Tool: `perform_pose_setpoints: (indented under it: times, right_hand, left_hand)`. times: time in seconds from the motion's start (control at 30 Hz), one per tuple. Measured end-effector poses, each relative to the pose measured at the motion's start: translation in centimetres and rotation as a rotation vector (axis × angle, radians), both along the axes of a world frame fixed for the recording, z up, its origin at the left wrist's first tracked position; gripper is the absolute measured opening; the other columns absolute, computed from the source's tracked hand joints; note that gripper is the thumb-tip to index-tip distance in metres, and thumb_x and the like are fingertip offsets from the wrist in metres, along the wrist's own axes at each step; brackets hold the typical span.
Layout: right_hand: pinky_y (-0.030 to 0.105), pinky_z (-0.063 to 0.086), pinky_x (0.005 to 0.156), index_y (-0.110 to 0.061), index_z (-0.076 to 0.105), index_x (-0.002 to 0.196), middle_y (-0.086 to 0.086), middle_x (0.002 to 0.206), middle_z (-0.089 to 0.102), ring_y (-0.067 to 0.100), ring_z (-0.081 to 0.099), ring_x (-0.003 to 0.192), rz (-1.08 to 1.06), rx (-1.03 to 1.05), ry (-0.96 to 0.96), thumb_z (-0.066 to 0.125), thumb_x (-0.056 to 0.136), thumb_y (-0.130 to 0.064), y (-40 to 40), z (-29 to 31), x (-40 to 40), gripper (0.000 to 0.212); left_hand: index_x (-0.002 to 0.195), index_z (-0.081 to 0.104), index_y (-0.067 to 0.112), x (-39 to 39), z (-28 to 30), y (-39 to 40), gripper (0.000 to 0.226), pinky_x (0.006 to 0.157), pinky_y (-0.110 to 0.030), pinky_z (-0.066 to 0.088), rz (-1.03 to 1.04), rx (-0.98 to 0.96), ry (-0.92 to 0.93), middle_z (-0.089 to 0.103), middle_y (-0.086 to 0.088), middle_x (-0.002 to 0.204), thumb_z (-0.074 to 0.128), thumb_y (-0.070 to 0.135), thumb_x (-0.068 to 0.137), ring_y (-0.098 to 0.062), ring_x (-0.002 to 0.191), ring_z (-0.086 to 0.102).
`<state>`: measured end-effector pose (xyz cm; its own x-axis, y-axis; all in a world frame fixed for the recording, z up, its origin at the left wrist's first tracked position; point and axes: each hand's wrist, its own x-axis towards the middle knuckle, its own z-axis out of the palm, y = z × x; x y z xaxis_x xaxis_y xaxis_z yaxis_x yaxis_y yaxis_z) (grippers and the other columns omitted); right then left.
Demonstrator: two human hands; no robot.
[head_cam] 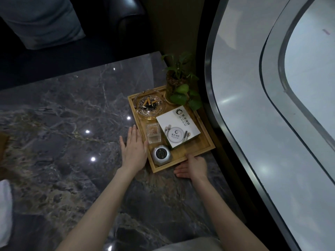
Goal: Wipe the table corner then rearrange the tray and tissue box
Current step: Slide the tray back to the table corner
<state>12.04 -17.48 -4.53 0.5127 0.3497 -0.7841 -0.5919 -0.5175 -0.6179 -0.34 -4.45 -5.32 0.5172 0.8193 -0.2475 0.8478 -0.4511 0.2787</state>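
Head view: dark marble tabletop [72,124] with ceiling lights glinting off it, black sofa [117,19] on the far side, curved window [272,105] on the right
Tray [203,145]: wooden, in the far right corner, tissue box [178,129] lying in it
Left hand [133,148]: flat and relaxed, fingers loose against the tray's left edge
Right hand [193,166]: thumb hooked on the tray's near rim, fingers underneath

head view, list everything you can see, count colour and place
tray: 1, light wood, table's far right corner
ashtray: 1, clear glass with butts, tray's far left
plant: 1, green in a glass pot, tray's far right
tissue box: 1, white, tray's right
toothpick holder: 1, clear, tray's left
round device: 1, silver, tray's near left
table: 1, dark grey marble
cloth: 1, white, left edge
left hand: flat against tray's left rim
right hand: at tray's near rim
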Motion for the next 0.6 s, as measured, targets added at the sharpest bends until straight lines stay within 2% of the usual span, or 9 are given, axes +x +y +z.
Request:
perform_pose_setpoints:
  times: [0.33,0.4,0.53,0.6]
  right_hand:
    - [0.027,0.051,0.033,0.01,0.054,0.069,0.016,0.041,0.062,0.027,0.062,0.036,0.028,-0.007,0.016,0.038,0.097,-0.022,0.2,0.3,0.2,0.045]
    - [0.027,0.052,0.034,0.011,0.055,0.073,0.018,0.046,0.063,0.027,0.063,0.038,0.058,-0.029,-0.001,0.039,0.097,-0.025,0.1,0.4,0.2,0.046]
    - [0.028,0.052,0.038,0.007,0.058,0.082,0.02,0.059,0.063,0.026,0.063,0.044,0.2,-0.101,-0.157,0.038,0.096,-0.029,-0.4,1.0,-0.2,0.044]
    - [0.035,0.055,0.05,0.001,0.06,0.077,0.016,0.062,0.066,0.026,0.065,0.052,0.36,-0.157,-0.344,0.039,0.094,-0.027,-0.8,1.3,-1.0,0.038]
  left_hand:
    - [0.143,0.006,0.006,0.0,0.1,0.4,0.055,0.113,-0.048,-0.005,0.007,-0.068,-0.022,-0.001,-0.007,0.156,0.021,0.033,0.097,-0.018,0.142,-0.006]
    - [0.143,0.005,0.008,-0.1,0.2,0.5,0.056,0.114,-0.049,-0.003,0.008,-0.093,-0.035,-0.002,-0.006,0.156,0.022,0.034,0.096,-0.019,0.142,-0.005]
    - [0.144,0.01,0.012,-0.5,1.1,1.0,0.056,0.114,-0.05,0.002,0.006,-0.146,0.007,0.006,-0.005,0.156,0.023,0.039,0.096,-0.021,0.143,0.001]
    - [0.138,0.028,0.012,-0.8,1.9,1.2,0.049,0.113,-0.051,0.009,-0.01,-0.13,0.019,0.023,-0.008,0.152,0.026,0.036,0.096,-0.024,0.141,0.012]
